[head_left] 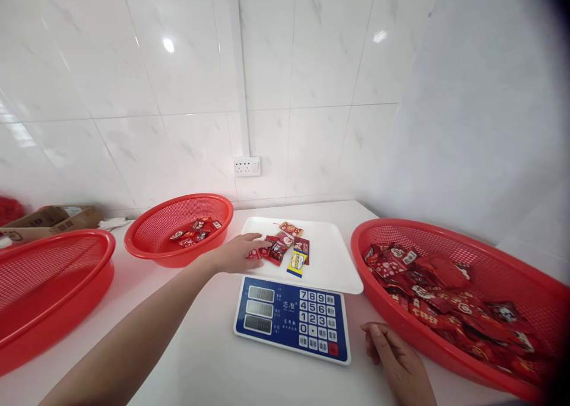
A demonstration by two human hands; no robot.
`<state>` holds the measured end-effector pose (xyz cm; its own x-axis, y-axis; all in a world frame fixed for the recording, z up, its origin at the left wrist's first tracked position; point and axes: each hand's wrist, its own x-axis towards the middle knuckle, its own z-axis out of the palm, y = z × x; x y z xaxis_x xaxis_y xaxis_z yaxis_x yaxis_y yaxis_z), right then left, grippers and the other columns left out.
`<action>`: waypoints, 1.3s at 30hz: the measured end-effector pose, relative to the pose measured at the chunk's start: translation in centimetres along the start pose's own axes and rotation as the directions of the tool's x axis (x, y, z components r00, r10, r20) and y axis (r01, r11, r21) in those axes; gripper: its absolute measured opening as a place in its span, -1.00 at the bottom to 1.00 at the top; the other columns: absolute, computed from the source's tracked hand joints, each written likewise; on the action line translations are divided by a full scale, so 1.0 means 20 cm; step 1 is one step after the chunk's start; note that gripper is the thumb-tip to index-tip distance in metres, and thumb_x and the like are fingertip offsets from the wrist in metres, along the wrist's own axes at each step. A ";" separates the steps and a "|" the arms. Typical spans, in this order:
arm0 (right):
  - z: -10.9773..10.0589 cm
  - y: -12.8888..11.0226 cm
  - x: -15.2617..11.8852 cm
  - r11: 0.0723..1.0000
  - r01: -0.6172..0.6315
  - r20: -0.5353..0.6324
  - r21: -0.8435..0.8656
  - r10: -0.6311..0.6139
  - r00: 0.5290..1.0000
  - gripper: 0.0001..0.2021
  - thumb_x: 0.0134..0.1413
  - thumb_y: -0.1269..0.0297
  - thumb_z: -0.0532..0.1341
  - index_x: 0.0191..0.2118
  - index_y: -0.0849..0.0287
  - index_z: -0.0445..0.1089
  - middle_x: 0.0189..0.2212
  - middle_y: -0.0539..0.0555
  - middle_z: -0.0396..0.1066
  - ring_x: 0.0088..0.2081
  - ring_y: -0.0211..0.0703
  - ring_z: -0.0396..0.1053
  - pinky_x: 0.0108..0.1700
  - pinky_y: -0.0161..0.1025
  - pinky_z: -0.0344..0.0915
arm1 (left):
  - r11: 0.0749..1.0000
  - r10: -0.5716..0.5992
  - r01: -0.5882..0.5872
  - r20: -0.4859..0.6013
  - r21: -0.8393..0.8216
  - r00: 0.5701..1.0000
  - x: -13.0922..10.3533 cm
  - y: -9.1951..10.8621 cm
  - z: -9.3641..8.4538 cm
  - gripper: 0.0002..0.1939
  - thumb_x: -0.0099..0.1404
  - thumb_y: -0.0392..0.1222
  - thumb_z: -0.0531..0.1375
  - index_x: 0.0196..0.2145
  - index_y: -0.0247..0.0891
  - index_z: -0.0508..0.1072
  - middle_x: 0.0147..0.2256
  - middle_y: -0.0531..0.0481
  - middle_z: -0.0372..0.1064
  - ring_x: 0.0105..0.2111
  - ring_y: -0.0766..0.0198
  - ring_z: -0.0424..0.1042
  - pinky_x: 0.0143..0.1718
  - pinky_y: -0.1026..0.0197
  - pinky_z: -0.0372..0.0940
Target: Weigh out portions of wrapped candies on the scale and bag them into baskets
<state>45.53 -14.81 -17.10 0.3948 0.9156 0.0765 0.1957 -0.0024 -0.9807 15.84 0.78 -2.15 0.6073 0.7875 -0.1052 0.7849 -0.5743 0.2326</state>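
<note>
Clearly, the small glossy red wrapped packets (pixel 278 250) lie loosely grouped on the white plastic tray (pixel 332 257), from its centre toward 9 and 12 o'clock, with a yellow-and-blue packet (pixel 295 270) on their near side. The left hand (pixel 234 254) reaches over the tray's 9 o'clock edge, its fingers spread and touching or just above the nearest red ones; I cannot tell whether it presses any. The right hand (pixel 398 361) is near the desk (pixel 200 346), to the right of the blue keypad panel (pixel 289 311), its fingers loosely curled; I cannot tell whether its fingertips meet.

Each packet looks light, with a thin, slippery film that probably crinkles and slides easily over smooth plastic. The filling may be firm but crushable, so a gentle pinch across the middle, or on a flat sealed end, should suit. More red packets fill the red perforated plastic basket (pixel 427 237) at the tray's 4 o'clock.
</note>
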 end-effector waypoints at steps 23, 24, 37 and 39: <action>0.01 -0.01 -0.01 1.000 0.020 -0.008 -0.003 -0.020 1.000 -0.57 -0.06 -0.19 0.13 -0.46 0.14 0.33 -0.65 -0.04 0.25 -0.58 -0.22 0.22 -0.52 -0.32 0.22 | 0.975 0.207 -0.193 -0.137 0.105 0.969 0.29 0.32 0.17 -0.45 0.28 0.19 -0.07 0.10 -0.15 0.23 0.18 -0.17 0.08 0.19 -0.06 0.04 0.17 -0.14 -0.04; 0.02 -0.01 -0.01 1.000 0.023 -0.011 0.004 -0.023 1.000 -0.57 -0.06 -0.19 0.13 -0.46 0.14 0.33 -0.65 -0.04 0.25 -0.58 -0.22 0.22 -0.52 -0.32 0.22 | 0.975 0.209 -0.196 -0.134 0.103 0.969 0.29 0.32 0.17 -0.48 0.29 0.16 -0.06 0.07 -0.16 0.26 0.15 -0.17 0.13 0.17 -0.04 0.08 0.16 -0.11 -0.02; 0.06 -0.06 -0.04 0.998 0.054 -0.106 0.028 -0.050 0.993 -0.58 -0.05 -0.17 0.13 -0.48 0.13 0.33 -0.66 -0.06 0.24 -0.59 -0.23 0.20 -0.52 -0.30 0.19 | 0.992 0.104 -0.095 -0.118 0.079 0.988 0.46 0.28 0.13 -0.39 0.30 0.17 -0.14 0.09 -0.31 0.25 0.11 -0.28 0.19 0.17 -0.02 0.08 0.14 -0.09 0.02; 0.06 -0.07 -0.05 0.998 0.056 -0.119 0.036 -0.052 0.992 -0.58 -0.05 -0.18 0.13 -0.48 0.13 0.33 -0.67 -0.05 0.23 -0.59 -0.23 0.19 -0.52 -0.30 0.19 | 0.994 0.096 -0.090 -0.111 0.061 0.989 0.46 0.29 0.12 -0.42 0.29 0.19 -0.14 0.00 -0.26 0.34 0.03 -0.24 0.29 0.10 0.00 0.19 0.09 -0.08 0.08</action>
<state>43.79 -15.18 -15.97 0.4883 0.8600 0.1482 0.1855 0.0636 -0.9806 26.26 4.16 -4.11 0.6626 0.7486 0.0254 0.7333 -0.6552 0.1817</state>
